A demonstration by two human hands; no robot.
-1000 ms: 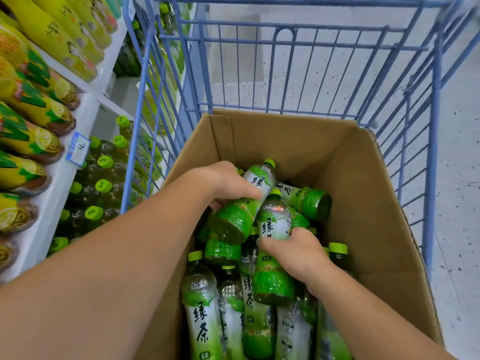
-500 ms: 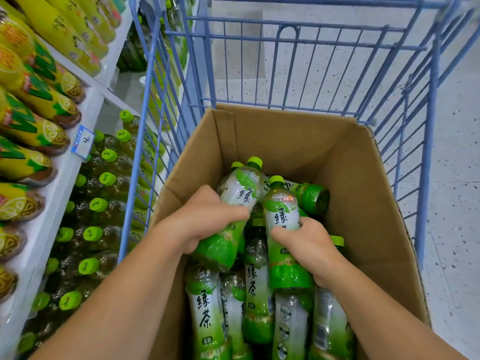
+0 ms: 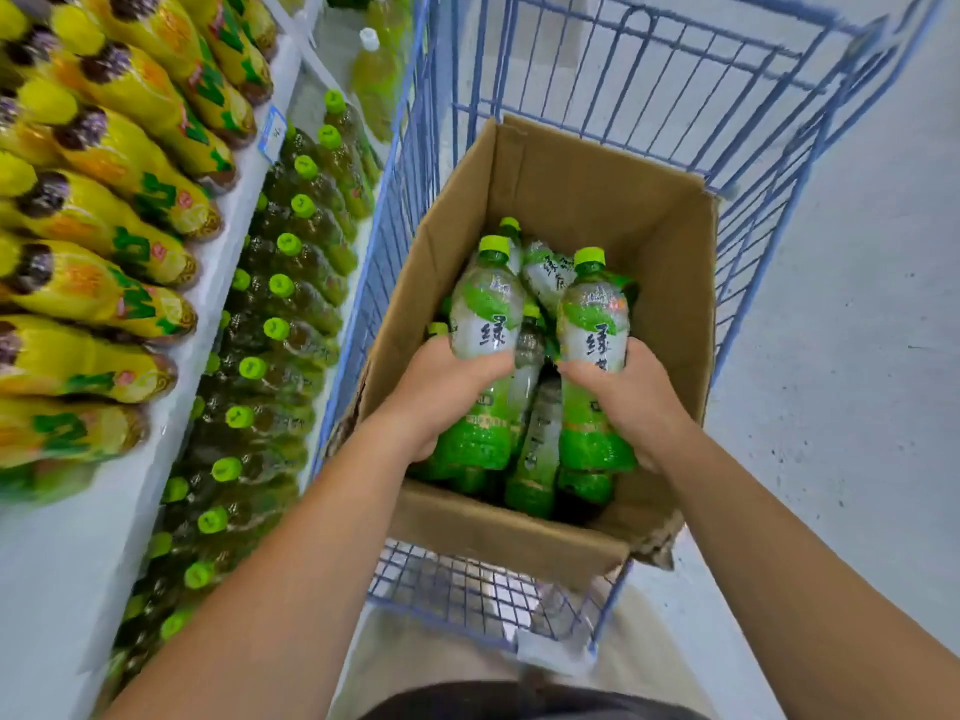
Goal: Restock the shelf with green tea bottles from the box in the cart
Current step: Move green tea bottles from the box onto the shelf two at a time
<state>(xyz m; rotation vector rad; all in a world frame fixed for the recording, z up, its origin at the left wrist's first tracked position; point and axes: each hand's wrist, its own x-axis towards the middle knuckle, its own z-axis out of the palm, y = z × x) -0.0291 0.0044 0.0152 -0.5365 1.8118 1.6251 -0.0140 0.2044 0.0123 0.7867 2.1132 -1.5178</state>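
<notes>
While each hand is holding one drink, the job is looking only partly done. The left hand [image 3: 447,394] is wrapping its fingers tight round the middle of the left bottle [image 3: 483,314]. The right hand [image 3: 631,402] is doing the same with the right bottle [image 3: 592,324]. Both green tea bottles are pointing cap up and far, side by side. They are sitting just over the pile inside the brown box [image 3: 519,535]. The box is resting in the blue cart [image 3: 675,70].

So these two are being picked out, I think, but they are not yet standing on the shelf.

More spare bottles [image 3: 535,459] are lying in the box, under and between the hands. That is telling me many more trips are waiting.

On the left, the low shelf [image 3: 332,283] is already showing long rows of green-capped bottles [image 3: 283,330], running from near to far. It is looking quite full. I cannot tell where a free spot is hiding.

Higher up on the left, yellow bottles [image 3: 104,148] are lying in rows. They are not part of this job.

Next, both arms are needing to swing left, past the cart's side.
</notes>
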